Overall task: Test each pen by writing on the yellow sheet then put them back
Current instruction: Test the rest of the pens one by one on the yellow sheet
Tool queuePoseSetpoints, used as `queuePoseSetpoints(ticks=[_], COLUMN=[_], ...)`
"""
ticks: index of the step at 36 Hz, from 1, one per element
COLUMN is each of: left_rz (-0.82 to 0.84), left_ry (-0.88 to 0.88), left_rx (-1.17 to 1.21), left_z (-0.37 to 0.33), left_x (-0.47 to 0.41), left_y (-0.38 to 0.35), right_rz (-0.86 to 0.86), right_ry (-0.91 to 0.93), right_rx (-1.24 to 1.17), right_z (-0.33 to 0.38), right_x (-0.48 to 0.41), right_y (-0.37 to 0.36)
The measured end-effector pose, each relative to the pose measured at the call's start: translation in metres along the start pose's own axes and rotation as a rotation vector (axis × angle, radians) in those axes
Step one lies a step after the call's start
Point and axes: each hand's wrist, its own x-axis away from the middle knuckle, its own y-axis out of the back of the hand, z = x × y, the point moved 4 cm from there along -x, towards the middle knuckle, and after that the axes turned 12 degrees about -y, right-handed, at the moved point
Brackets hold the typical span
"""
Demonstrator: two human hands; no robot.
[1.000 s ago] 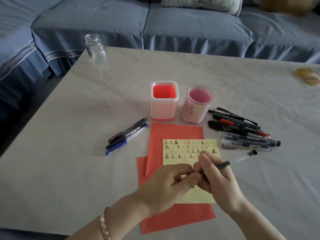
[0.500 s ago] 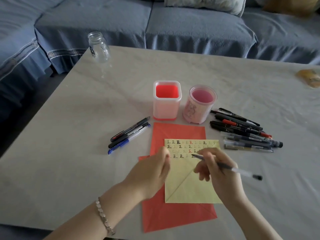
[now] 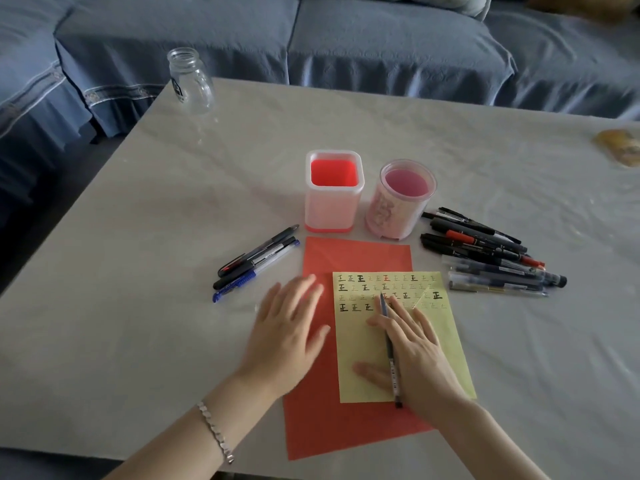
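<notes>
The yellow sheet [image 3: 446,341] lies on red paper [image 3: 356,258], its top rows filled with small written marks. My right hand [image 3: 419,355] lies flat on the sheet with straight fingers. A slim pen [image 3: 382,303] is wedged between its index and middle fingers, tip on the marks. My left hand [image 3: 287,334], blurred, is spread flat over the red paper just left of the sheet. Three pens [image 3: 256,261] lie to the left. A pile of several pens [image 3: 485,251] lies to the right. A square red holder [image 3: 334,199] and a round pink holder [image 3: 401,206] stand behind, both without pens.
A glass jar [image 3: 188,81] stands at the table's far left corner. A small yellow object [image 3: 620,145] lies at the far right. A blue sofa [image 3: 381,39] runs along the table's far side. The table's near edge is just below my forearms.
The yellow sheet, folded up at its lower corner before, now lies flat. My right hand has gone from a writing grip to pressing flat on it. My left hand moved left off the sheet.
</notes>
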Motion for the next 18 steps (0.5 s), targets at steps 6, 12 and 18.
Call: queuePoseSetpoints(ticks=[6, 12, 18], left_rz=[0.211, 0.164, 0.131], left_ry=[-0.044, -0.019, -0.007], left_rx=[0.006, 0.048, 0.073], left_z=[-0.014, -0.013, -0.013], left_x=[-0.004, -0.003, -0.002], left_y=[-0.024, -0.028, -0.028], right_rz=[-0.046, -0.114, -0.137], right_ry=[-0.006, -0.306, -0.431], right_rx=[-0.053, -0.622, -1.041], right_z=[-0.005, 0.005, 0.025], right_x=[-0.002, -0.004, -0.026], right_y=[0.004, 0.031, 0.034])
